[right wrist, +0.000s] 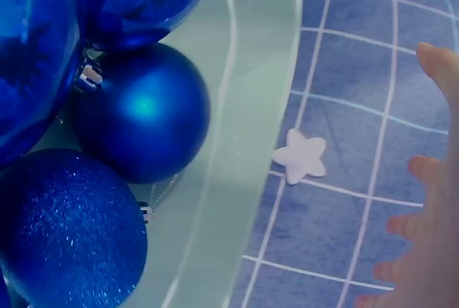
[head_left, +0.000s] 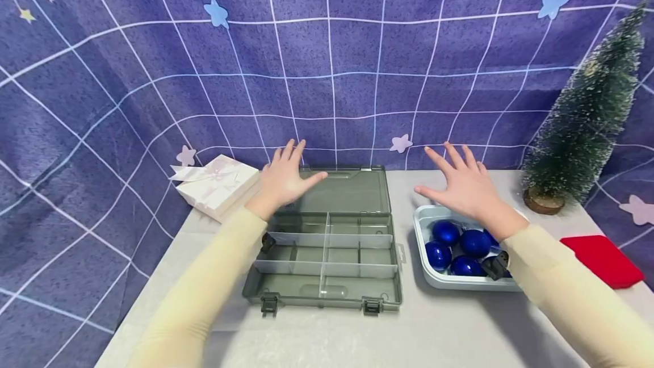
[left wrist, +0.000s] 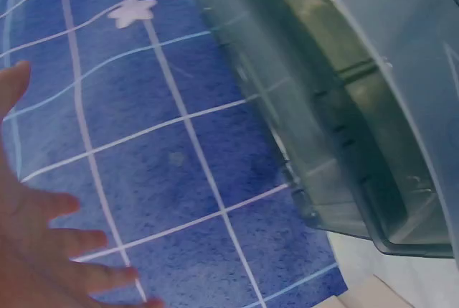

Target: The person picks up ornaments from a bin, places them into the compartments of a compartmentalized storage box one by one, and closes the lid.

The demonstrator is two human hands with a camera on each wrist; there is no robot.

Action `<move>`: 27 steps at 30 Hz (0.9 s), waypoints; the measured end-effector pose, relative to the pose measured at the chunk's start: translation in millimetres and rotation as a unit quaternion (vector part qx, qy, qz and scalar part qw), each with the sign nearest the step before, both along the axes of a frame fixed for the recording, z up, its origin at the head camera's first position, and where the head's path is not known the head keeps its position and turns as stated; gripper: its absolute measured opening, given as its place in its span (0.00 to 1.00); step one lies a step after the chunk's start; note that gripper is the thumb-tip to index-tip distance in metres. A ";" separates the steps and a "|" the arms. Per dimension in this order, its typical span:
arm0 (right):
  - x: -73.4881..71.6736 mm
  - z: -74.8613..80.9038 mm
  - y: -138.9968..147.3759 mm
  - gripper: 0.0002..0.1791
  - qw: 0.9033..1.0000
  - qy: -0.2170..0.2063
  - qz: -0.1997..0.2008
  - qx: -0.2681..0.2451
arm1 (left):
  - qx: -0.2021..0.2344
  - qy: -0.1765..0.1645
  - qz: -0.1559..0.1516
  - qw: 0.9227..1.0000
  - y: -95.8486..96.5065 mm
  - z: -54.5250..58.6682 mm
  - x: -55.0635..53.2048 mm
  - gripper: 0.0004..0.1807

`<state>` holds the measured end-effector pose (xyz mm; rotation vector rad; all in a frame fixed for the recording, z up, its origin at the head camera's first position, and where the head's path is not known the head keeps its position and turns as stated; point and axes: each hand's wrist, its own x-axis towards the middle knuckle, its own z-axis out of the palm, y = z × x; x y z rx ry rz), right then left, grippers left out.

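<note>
My left hand (head_left: 285, 179) is raised over the left side of a grey-green divided plastic box (head_left: 357, 285), fingers spread and nothing in it. The box's lid (head_left: 352, 192) lies folded back toward the wall, and its compartments show bare bottoms. On the right, my right hand (head_left: 466, 185) hovers above the far side of a pale basin (head_left: 429, 280), also spread and holding nothing. Several blue Christmas baubles (head_left: 475, 242) lie in that basin; the right wrist view shows matte, shiny and glittery baubles (right wrist: 143, 110). My right forearm hides the basin's right part.
A white gift box (head_left: 219, 183) with a ribbon bow stands back left. At the back right is a small frosted Christmas tree (head_left: 582, 124) on a round base. Red folded cloth (head_left: 603, 260) lies on the right. A blue gridded curtain (head_left: 352, 95) hangs behind the table.
</note>
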<state>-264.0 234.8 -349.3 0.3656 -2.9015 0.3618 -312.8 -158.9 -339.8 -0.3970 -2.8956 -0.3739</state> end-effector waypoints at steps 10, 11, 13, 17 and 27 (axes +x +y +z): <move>42.3 11.1 24.4 0.34 0.939 -0.086 0.163 -0.292 | 0.312 -0.002 -0.041 0.949 -53.8 25.8 28.8 0.36; 46.9 11.0 28.3 0.32 0.926 -0.100 0.176 -0.318 | 0.343 -0.027 -0.043 0.938 -61.7 25.9 32.7 0.34; 55.2 8.5 35.9 0.29 0.908 -0.120 0.199 -0.349 | 0.394 -0.076 -0.053 0.915 -77.6 23.6 39.9 0.32; 67.3 -6.8 47.3 0.25 0.904 -0.132 0.216 -0.344 | 0.430 -0.145 -0.053 0.890 -106.5 7.8 54.1 0.32; 75.6 -55.7 37.8 0.27 0.922 -0.142 0.255 -0.253 | 0.473 -0.211 -0.045 0.854 -143.6 -58.5 70.5 0.33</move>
